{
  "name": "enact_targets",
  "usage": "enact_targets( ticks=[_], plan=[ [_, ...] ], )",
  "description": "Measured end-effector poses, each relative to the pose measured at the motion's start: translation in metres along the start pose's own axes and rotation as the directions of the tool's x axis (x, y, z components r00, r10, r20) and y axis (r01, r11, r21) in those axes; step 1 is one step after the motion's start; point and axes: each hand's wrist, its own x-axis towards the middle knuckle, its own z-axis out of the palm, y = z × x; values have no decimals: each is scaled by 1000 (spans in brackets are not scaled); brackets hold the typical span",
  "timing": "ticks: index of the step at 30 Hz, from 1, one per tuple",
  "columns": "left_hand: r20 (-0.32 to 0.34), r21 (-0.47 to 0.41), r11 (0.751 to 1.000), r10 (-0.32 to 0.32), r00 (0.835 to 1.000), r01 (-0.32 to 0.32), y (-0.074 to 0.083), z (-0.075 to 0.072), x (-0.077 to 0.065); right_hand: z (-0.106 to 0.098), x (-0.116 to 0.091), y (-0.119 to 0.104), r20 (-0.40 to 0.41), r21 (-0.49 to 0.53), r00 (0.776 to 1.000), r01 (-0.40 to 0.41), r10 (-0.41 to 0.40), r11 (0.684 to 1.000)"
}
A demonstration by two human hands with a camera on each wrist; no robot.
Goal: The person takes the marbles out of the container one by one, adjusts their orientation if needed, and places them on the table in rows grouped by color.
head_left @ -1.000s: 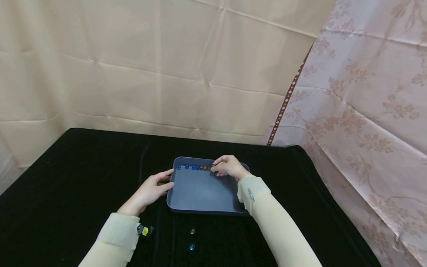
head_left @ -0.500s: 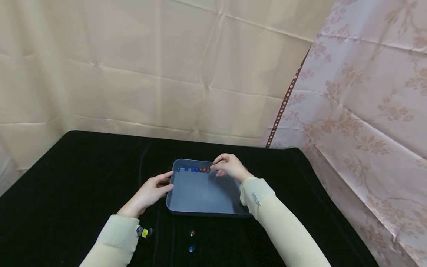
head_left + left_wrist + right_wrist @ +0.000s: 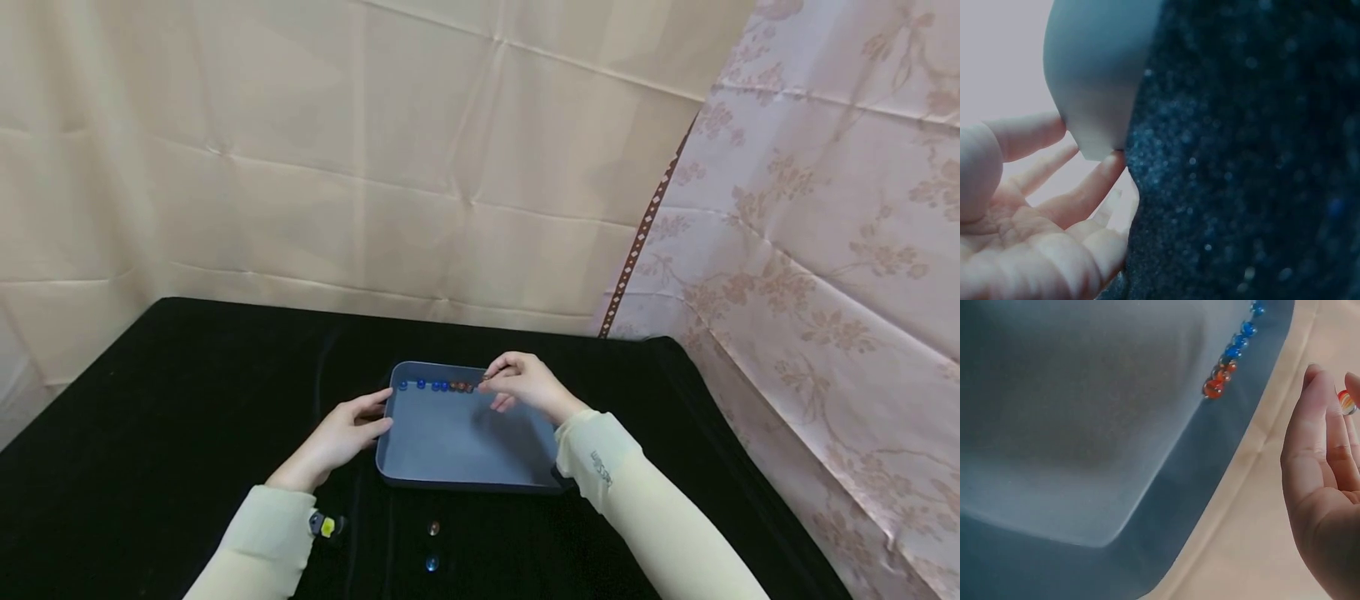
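Observation:
In the head view my left hand [image 3: 341, 433] touches the left wall of a grey-blue tray [image 3: 442, 483], its thumb and fingers spread along the rim. The left wrist view has those fingertips against the tray's outer side [image 3: 1104, 75]. Over the far right part of the tray, my right hand [image 3: 528, 387] pinches a striped glass marble [image 3: 1347, 402] between thumb and fingers. Left of that hand, a row of marbles lies along the tray's far wall: several blue marbles [image 3: 436, 386], then orange-brown marbles [image 3: 461, 387]. The right wrist view shows the same row, with an orange marble [image 3: 1213, 388] at its near end.
Two loose marbles lie on the black cloth [image 3: 187, 417] in front of the tray: a brownish marble [image 3: 433, 527] and, nearer, a blue marble [image 3: 432, 563]. A beige curtain [image 3: 300, 167] hangs behind the table, and a flowered curtain [image 3: 840, 250] hangs at the right.
My right hand has drawn slightly to the right, away from the end of the marble row. My left hand stays at the tray's left wall. The head view has shifted a little.

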Motion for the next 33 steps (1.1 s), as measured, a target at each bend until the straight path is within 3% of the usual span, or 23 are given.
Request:
enact_targets(
  ticks=[18,33],
  plan=[
    [-7,-7,1000,5,1000,-5,-1,4,-1,5,-37,-4,-4,76,999,50,-50,996],
    [-10,-19,1000,3,1000,-3,0,1,-1,20,-63,4,36,235,996,71,-82,969]
  ],
)
